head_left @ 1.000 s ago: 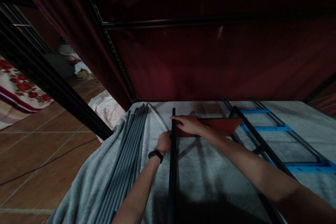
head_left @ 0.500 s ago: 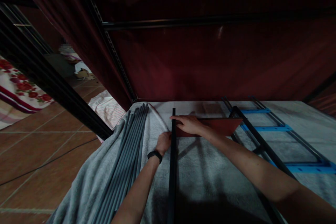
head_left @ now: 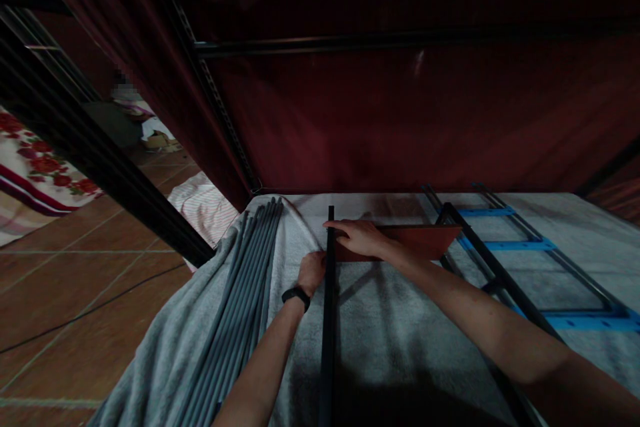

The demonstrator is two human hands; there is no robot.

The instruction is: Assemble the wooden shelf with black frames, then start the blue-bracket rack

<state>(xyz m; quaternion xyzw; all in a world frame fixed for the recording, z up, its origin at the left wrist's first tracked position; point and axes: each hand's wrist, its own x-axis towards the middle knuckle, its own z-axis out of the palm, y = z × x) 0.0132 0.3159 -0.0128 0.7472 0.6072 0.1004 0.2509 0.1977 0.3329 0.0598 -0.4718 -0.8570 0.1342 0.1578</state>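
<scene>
A long black metal upright (head_left: 329, 320) lies lengthwise on a grey towel (head_left: 390, 327). My left hand (head_left: 313, 270), with a black wristband, is curled against the upright's left side, fingers closed on it. My right hand (head_left: 359, 237) rests on the end of a reddish-brown metal beam (head_left: 420, 240) where it meets the upright, fingers bent over the joint.
A bundle of grey rods (head_left: 245, 300) lies on the towel at the left. A black and blue ladder-like frame (head_left: 505, 260) lies at the right. A dark red panel (head_left: 400, 107) with slotted posts rises behind. Tiled floor (head_left: 75, 280) lies to the left.
</scene>
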